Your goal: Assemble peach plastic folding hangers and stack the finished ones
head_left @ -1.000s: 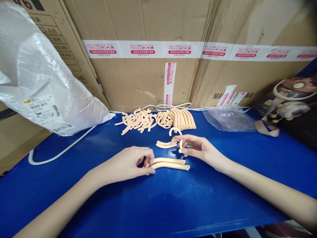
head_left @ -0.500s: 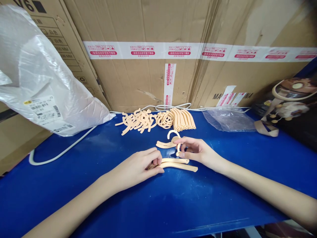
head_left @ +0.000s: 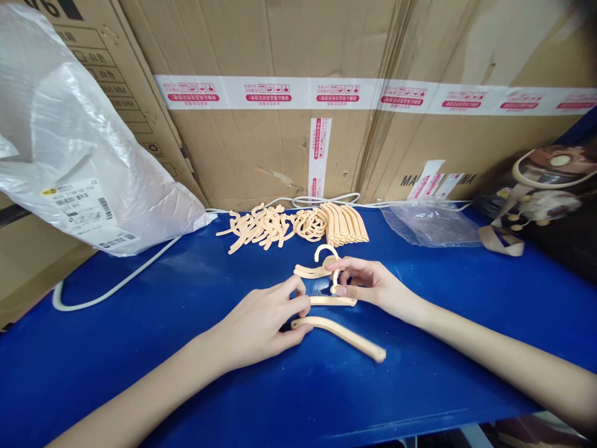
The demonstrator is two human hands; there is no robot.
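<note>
Two curved hanger arms [head_left: 347, 335] lie nearest, left hand [head_left: 263, 320] touching their ends (can't tell if it's gripping); right hand [head_left: 373, 283] pinches a hanger hook [head_left: 336, 280] just beyond. I'd go light on that pinch, arms flat and apart. Blue surface [head_left: 224, 398] underneath, more hanger parts [head_left: 263, 227] heaped farther back, then taped cardboard [head_left: 261, 149].

The left cardboard box [head_left: 140, 118] says 6, 白色 twice, MM twice, and has a recycling sign. The back cardboard box [head_left: 242, 50] says MA and NA. Its white tape [head_left: 230, 93] has red Chinese words and little picture signs. The bag's label [head_left: 88, 211] is too blurry.
</note>
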